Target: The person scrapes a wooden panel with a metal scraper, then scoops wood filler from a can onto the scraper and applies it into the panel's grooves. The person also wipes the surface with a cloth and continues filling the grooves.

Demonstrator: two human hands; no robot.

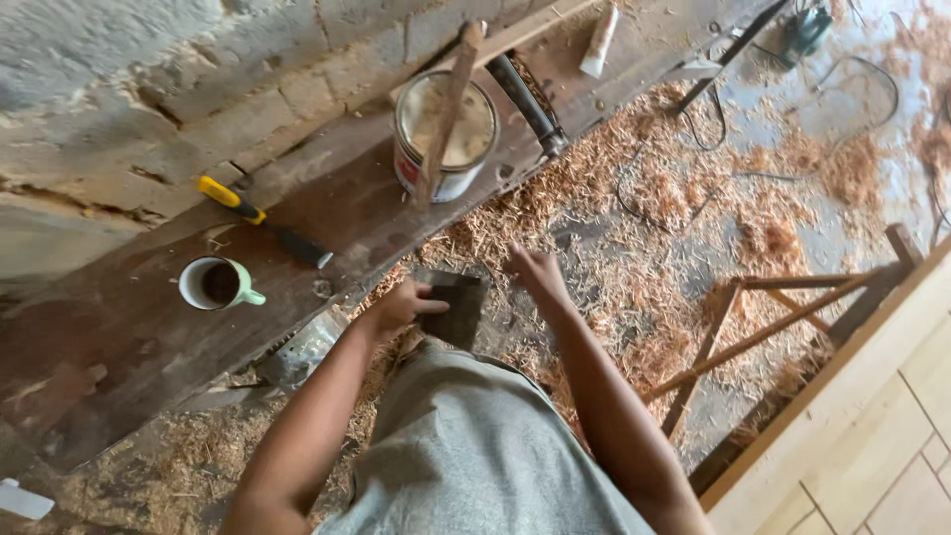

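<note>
Below, left hand [404,304] grip closed on dark flat sheet [458,309], long axis near-vertical, right hand [538,274] open.

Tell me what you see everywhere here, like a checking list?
Surface: worn dark wooden bench, dusty.
Job's things: dark flat square piece, held by the left hand.
Clutter: open paint can with stir stick, green-handled mug, yellow-handled tool.
Grippers: left hand grips the piece; right hand open beside it.
Cables: black cords loop over the floor.
Surroundings: wood shavings, block wall, wooden frame.
</note>
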